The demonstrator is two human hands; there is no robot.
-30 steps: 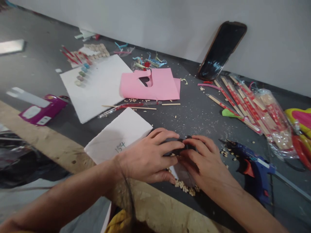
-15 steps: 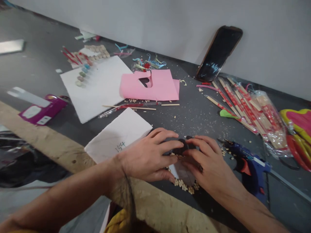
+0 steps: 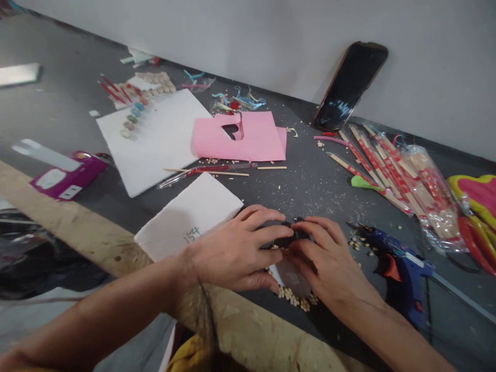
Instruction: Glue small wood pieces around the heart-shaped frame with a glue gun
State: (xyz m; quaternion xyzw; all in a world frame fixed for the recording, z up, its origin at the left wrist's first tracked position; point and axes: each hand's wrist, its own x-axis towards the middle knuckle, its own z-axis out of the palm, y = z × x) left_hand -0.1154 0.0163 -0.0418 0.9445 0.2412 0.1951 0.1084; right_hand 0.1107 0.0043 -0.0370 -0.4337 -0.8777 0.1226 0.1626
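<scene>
A small flat piece with a white and greyish face (image 3: 290,276) lies on the dark table, edged with tiny pale wooden bits (image 3: 294,298). Dark rounded parts (image 3: 283,241) show at its far end, mostly covered by fingers. My left hand (image 3: 238,250) reaches over the left side with fingers spread, fingertips touching the dark part and thumb by the wooden edging. From the right, my right hand (image 3: 327,258) has its fingers bent around a dark rounded part. Its thumb tip is hidden. A white foam-like slab (image 3: 194,217) marked 154 lies under my left wrist.
A blue glue gun (image 3: 405,281) lies right of my right hand. Wrapped chopsticks (image 3: 383,160) and a leaning phone (image 3: 349,85) are behind it. Pink sheet (image 3: 259,137), white board (image 3: 151,139) and purple box (image 3: 70,175) lie left. Loose bits are scattered around.
My right fingers have shifted slightly left and inward over the dark part. My left hand has stayed nearly where it was.
</scene>
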